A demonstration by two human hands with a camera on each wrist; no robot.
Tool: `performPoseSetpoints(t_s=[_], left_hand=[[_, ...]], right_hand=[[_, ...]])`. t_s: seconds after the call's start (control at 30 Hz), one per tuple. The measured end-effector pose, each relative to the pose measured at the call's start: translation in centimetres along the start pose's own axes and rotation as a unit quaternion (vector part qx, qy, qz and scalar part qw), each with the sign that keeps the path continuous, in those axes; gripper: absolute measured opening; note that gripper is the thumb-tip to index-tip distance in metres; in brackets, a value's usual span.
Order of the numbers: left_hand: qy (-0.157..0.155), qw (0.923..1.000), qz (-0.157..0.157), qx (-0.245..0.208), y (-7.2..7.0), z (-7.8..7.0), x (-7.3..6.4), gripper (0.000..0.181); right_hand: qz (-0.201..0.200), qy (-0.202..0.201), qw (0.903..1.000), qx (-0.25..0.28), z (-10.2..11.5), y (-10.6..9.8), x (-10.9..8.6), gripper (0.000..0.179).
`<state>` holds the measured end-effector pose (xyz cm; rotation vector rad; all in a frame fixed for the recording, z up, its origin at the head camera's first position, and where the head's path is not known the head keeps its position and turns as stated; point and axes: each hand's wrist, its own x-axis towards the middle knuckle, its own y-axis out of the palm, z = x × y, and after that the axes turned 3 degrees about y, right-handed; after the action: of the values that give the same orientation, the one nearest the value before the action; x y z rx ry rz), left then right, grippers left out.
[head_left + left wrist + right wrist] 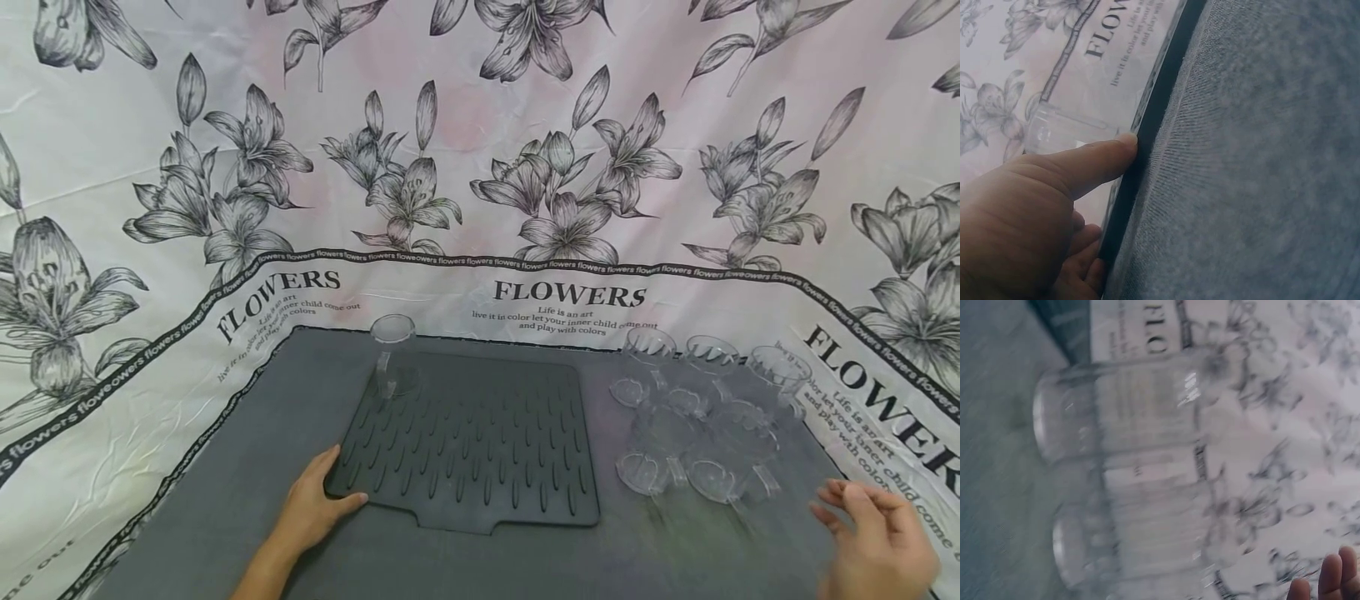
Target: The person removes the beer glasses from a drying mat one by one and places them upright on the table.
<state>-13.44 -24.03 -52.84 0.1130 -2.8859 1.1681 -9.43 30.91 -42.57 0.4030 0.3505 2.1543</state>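
Observation:
A black ribbed drying mat (465,442) lies on the grey table. My left hand (311,504) holds its near left corner, thumb at the front edge and fingers along the left side; in the left wrist view the thumb (1104,159) touches the dark edge. One clear mug (393,358) stands on the mat's far left corner, handle toward me. My right hand (877,537) is at the right with loosely bent fingers, blurred and holding nothing. Nearest to it is a group of several clear mugs (716,482), also in the right wrist view as blurred mugs (1147,412).
Flower-printed cloth (555,292) hangs behind the table and along both sides. The grey tabletop (225,467) shows to the left of the mat and in front of it. The mugs at the right stand close together, and their clear walls overlap in sight.

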Motion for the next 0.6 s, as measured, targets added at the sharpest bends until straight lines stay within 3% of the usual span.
performPoseSetpoints(t_s=[0.17,0.37,0.47,0.6], left_hand=[[-0.007,0.9998,0.013,-0.011,-0.1,0.0,-0.1,0.102],[-0.012,0.9997,0.016,-0.013,-0.2,-0.2,-0.2,0.103],[-0.013,0.9997,0.015,-0.013,-0.2,-0.2,-0.2,0.103],[-0.012,0.9997,0.012,-0.014,-0.2,-0.1,-0.1,0.103]], right_hand=[[0.025,-0.047,0.9973,0.051,2.3,0.9,-2.2,0.009],[0.086,-0.062,0.9874,0.117,4.1,2.0,-4.2,0.016],[0.144,-0.083,0.9693,0.182,4.7,2.8,-5.1,0.016],[0.232,-0.108,0.9316,0.258,5.3,3.8,-6.1,0.013]])
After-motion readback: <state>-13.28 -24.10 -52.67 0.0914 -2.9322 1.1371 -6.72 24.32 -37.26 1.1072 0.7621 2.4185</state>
